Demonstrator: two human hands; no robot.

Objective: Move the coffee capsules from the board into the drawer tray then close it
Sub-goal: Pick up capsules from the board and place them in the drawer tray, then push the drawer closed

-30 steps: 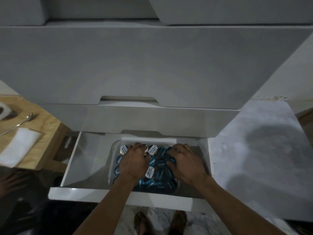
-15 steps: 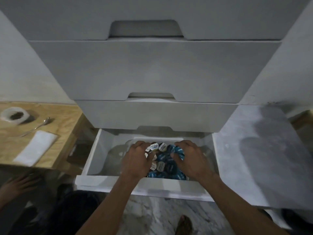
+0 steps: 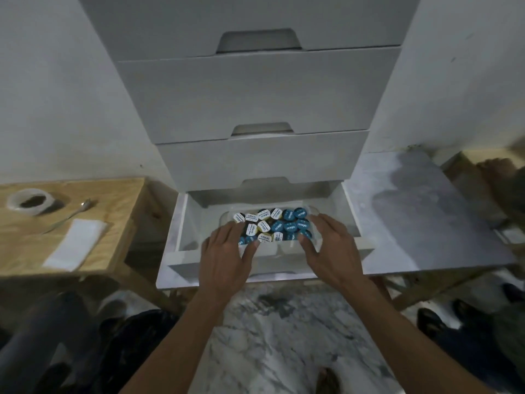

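Note:
The bottom drawer (image 3: 181, 258) of a white cabinet stands pulled out. Inside it a clear plastic tray (image 3: 224, 218) holds several coffee capsules (image 3: 274, 226) with blue, white and yellow lids. My left hand (image 3: 227, 258) hovers over the drawer's front edge with fingers spread and straight, its fingertips at the tray's near left side. My right hand (image 3: 331, 248) is likewise spread at the tray's near right side. Neither hand holds anything. Part of the tray's front is hidden behind my hands.
A wooden board (image 3: 25, 245) at the left carries a white cup (image 3: 29, 201), a spoon (image 3: 69, 216) and a folded white cloth (image 3: 76, 244). A marble slab (image 3: 420, 223) lies right of the drawer. Closed drawers (image 3: 255, 98) rise above. Marble floor and another person's shoes lie below.
Both hands have lifted off the capsules and drawn back toward the drawer front, fingers now spread. My view has pulled back and up, showing more of the cabinet.

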